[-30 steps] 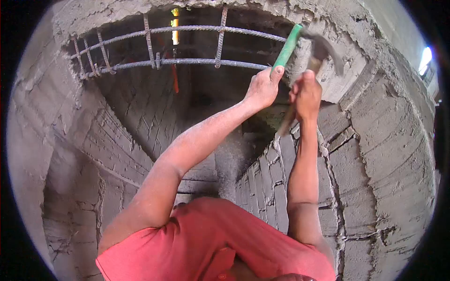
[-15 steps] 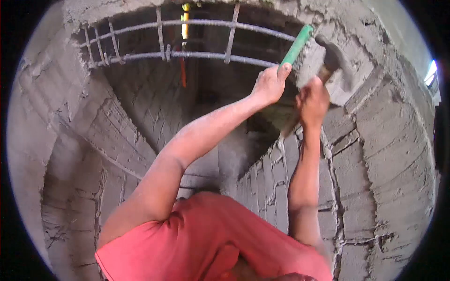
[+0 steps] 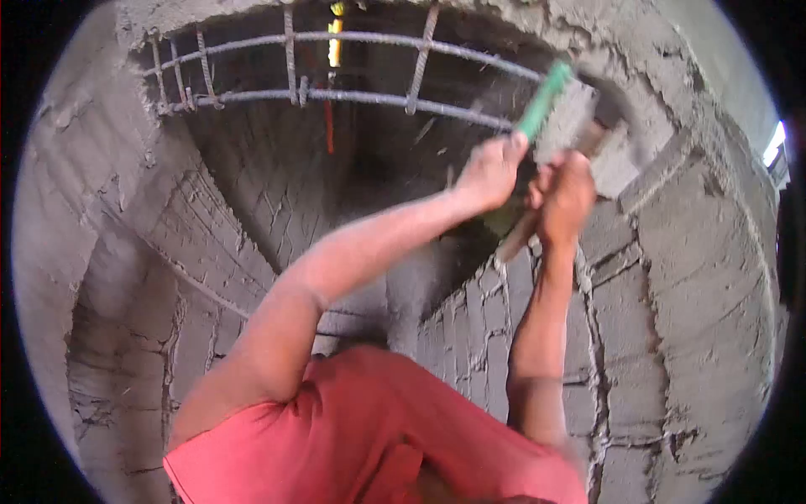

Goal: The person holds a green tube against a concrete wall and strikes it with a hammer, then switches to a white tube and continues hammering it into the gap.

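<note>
Hammer [image 3: 606, 114] and green rod [image 3: 544, 102], one to each bare hand. The left hand [image 3: 491, 175] has its fingers clamped around the lower end of the green rod, which leans up and to the right beyond them; steel bars [image 3: 361, 97] cross the dark opening above and to the left of these fingers. The right hand [image 3: 566, 202] has its fingers curled shut around the wooden handle, with a short length of wood showing below the grip and the dark head above it. Rough concrete [image 3: 648, 122] lies beyond the fingers of both hands, and a block wall [image 3: 625, 336] stands below and to the right of the right fingers. Blur hides whether the head touches the rod, and whether the rod's far end meets the concrete. Handling, as judged from appearance: the hammer is probably top-heavy and rigid, best gripped low on the wood, well clear of the head; the rod looks stiff and fairly light — its surface perhaps slippery under dust — and is best held near its lower end, as here, with the thumb and fingers kept away from the upper tip. Neither seems fragile.
</note>
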`<state>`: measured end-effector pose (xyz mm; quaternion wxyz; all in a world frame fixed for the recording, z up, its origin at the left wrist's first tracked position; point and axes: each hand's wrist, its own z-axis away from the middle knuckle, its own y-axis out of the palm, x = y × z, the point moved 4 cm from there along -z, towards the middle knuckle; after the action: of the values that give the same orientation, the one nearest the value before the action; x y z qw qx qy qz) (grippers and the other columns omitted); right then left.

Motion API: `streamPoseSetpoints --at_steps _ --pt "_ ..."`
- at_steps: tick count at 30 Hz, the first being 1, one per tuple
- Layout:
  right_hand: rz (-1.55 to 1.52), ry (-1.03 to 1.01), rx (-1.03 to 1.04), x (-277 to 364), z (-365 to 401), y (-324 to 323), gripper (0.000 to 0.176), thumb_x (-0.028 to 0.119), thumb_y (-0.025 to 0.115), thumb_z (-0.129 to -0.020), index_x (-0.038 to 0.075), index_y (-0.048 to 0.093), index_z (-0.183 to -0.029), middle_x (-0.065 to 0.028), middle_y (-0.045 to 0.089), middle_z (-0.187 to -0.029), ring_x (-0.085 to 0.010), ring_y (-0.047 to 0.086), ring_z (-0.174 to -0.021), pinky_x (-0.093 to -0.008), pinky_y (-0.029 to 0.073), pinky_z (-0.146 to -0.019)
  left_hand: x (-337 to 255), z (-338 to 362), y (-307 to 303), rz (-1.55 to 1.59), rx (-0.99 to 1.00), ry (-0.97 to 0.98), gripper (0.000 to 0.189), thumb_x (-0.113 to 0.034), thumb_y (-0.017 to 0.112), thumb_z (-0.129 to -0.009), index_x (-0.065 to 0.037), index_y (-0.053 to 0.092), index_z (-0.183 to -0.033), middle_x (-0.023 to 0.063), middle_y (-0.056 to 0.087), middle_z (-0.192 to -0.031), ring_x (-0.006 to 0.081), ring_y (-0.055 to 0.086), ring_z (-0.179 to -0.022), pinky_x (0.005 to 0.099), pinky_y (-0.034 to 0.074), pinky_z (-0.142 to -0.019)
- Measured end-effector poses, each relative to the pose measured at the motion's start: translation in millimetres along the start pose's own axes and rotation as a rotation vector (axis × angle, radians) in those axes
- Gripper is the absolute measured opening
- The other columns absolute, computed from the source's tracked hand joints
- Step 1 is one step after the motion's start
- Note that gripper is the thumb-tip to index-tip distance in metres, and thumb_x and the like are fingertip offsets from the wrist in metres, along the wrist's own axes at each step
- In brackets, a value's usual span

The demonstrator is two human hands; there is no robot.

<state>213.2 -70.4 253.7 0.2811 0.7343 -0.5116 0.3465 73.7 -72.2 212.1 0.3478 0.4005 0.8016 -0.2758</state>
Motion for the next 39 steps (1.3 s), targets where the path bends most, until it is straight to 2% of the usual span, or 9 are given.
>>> streamPoseSetpoints --at_steps 3,5,7,11,18,22,25,33,39 --pt "-0.744 -0.174 0.078 33 3 -38 0.059 0.069 0.043 -0.091 0.011 0.051 -0.101 -0.0050 0.050 -0.072 -0.0207 0.049 -0.055 -0.0385 0.046 -0.056 14 12 1 -0.093 -0.006 -0.023 0.066 -0.058 0.029 -0.100 0.002 0.054 -0.087 0.0211 0.053 -0.070 0.0376 0.057 -0.069 0.0458 0.043 -0.065" --pt "-0.553 -0.692 0.047 80 18 -51 0.066 0.078 0.038 -0.086 0.016 0.052 -0.102 -0.0053 0.049 -0.075 -0.0230 0.050 -0.059 -0.0429 0.046 -0.061 21 10 -9 -0.106 -0.048 0.025 0.067 -0.060 0.033 -0.098 0.002 0.054 -0.086 0.0252 0.056 -0.075 0.0459 0.056 -0.074 0.0474 0.044 -0.066" --pt "-0.584 -0.895 0.011 102 43 -49 0.065 0.078 0.040 -0.085 0.016 0.050 -0.102 -0.0043 0.046 -0.073 -0.0209 0.049 -0.057 -0.0422 0.047 -0.060 25 6 -22 -0.217 0.050 0.044 0.069 -0.064 0.034 -0.097 0.002 0.054 -0.086 0.0249 0.054 -0.073 0.0455 0.058 -0.076 0.0487 0.044 -0.067" --pt "-0.396 -0.769 -0.058 71 92 -40 0.066 0.077 0.044 -0.083 0.015 0.046 -0.105 -0.0045 0.045 -0.069 -0.0189 0.048 -0.054 -0.0400 0.047 -0.057 33 -8 -30 -0.255 0.073 0.122 0.071 -0.067 0.035 -0.094 0.001 0.055 -0.087 0.0242 0.054 -0.069 0.0464 0.058 -0.073 0.0496 0.044 -0.065" --pt "-0.583 -0.375 0.044 -1 91 -28 0.057 0.058 0.066 -0.083 0.010 0.042 -0.104 -0.0112 0.049 -0.076 -0.0230 0.051 -0.063 -0.0388 0.048 -0.060 29 -18 -16 -0.204 0.029 0.122 0.068 -0.067 0.038 -0.094 -0.001 0.057 -0.090 0.0246 0.058 -0.069 0.0477 0.059 -0.072 0.0502 0.045 -0.062" --pt "-0.413 -0.438 -0.116 8 72 -25 0.056 0.062 0.058 -0.087 0.011 0.040 -0.103 -0.0098 0.047 -0.079 -0.0220 0.051 -0.064 -0.0381 0.047 -0.058 21 -14 -17 -0.262 0.025 0.063 0.066 -0.064 0.040 -0.094 -0.001 0.058 -0.091 0.0244 0.060 -0.070 0.0475 0.061 -0.076 0.0512 0.046 -0.065" --pt "-0.557 -0.442 -0.103 6 67 -29 0.057 0.066 0.052 -0.088 0.012 0.039 -0.103 -0.0082 0.044 -0.078 -0.0204 0.049 -0.060 -0.0367 0.047 -0.056 13 -9 -19 -0.276 0.047 0.047 0.063 -0.061 0.042 -0.095 -0.001 0.058 -0.091 0.0240 0.060 -0.070 0.0471 0.061 -0.075 0.0514 0.046 -0.064" --pt "-0.475 -0.373 -0.121 -9 64 -14 0.059 0.068 0.046 -0.089 0.010 0.038 -0.102 -0.0074 0.045 -0.077 -0.0172 0.047 -0.057 -0.0319 0.046 -0.054 20 -15 -23 -0.330 0.019 0.082 0.062 -0.060 0.040 -0.096 -0.001 0.057 -0.089 0.0239 0.057 -0.068 0.0468 0.059 -0.071 0.0494 0.046 -0.064" --pt "-0.415 -0.552 -0.175 13 49 -7 0.073 0.078 0.051 -0.078 0.008 0.043 -0.100 -0.0074 0.047 -0.074 -0.0196 0.048 -0.058 -0.0332 0.046 -0.054 22 -22 -29 -0.177 0.092 0.063 0.067 -0.063 0.036 -0.097 0.001 0.051 -0.084 0.0198 0.050 -0.067 0.0392 0.046 -0.063 0.0438 0.043 -0.062"
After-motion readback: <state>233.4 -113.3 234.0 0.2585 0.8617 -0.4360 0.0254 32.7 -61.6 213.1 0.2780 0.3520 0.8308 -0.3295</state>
